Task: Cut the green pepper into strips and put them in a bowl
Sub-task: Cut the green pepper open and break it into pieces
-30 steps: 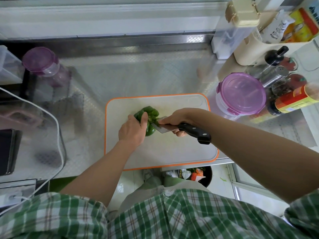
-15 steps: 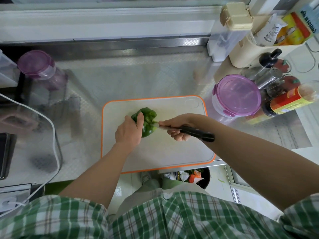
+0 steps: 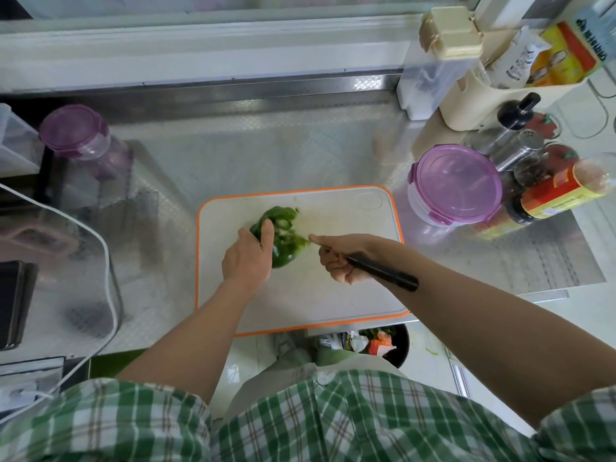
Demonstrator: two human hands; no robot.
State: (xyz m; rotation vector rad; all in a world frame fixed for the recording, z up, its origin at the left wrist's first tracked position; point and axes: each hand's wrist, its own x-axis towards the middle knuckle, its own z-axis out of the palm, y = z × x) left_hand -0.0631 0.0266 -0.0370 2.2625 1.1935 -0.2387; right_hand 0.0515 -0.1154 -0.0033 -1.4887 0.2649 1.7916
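While in left hand (image 3: pixel 248 260), green pepper (image 3: pixel 285 253) beside right hand (image 3: pixel 340 260), its fist round knife (image 3: pixel 383 272).

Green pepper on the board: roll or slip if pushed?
Probably wobbles rather than rolls: the green pepper is lobed and cut open. Glossy skin likely slides on the smooth cutting board; the left hand grips it.

Counter (image 3: pixel 260 155) behind the cutting board (image 3: pixel 300 301) is wide open, board's near half too. Right side's jammed: purple-lidded tub (image 3: pixel 455 181) and bottles (image 3: pixel 560 191) just beside the board's edge.
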